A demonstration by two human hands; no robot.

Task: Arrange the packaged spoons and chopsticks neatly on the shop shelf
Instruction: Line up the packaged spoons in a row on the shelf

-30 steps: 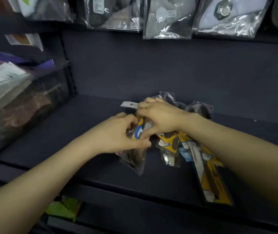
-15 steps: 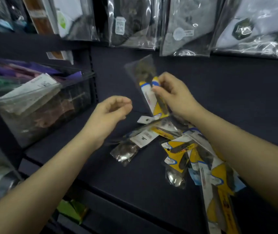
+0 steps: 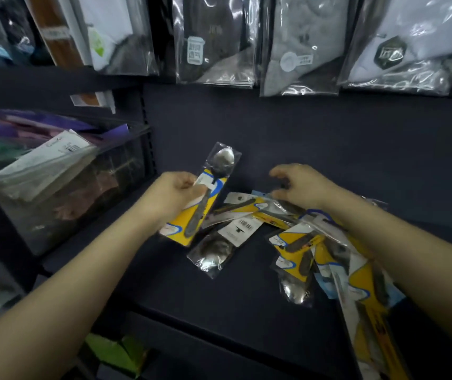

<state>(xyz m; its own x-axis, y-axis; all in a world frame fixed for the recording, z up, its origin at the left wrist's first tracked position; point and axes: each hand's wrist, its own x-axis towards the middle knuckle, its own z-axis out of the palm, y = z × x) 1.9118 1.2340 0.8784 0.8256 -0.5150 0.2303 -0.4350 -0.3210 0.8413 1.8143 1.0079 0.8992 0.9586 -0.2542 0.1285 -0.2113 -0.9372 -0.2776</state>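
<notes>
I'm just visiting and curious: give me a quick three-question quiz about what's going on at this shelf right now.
1. True or false: the left hand holds a packaged spoon with its bowl pointing toward the back of the shelf.
2. Multiple choice: the right hand is A) gripping a packet, B) hovering with curled fingers over the pile of packets, C) resting on the clear bin.
3. What hangs above the shelf?

Key: 1 true; 2 B; 3 bagged socks in clear plastic.
</notes>
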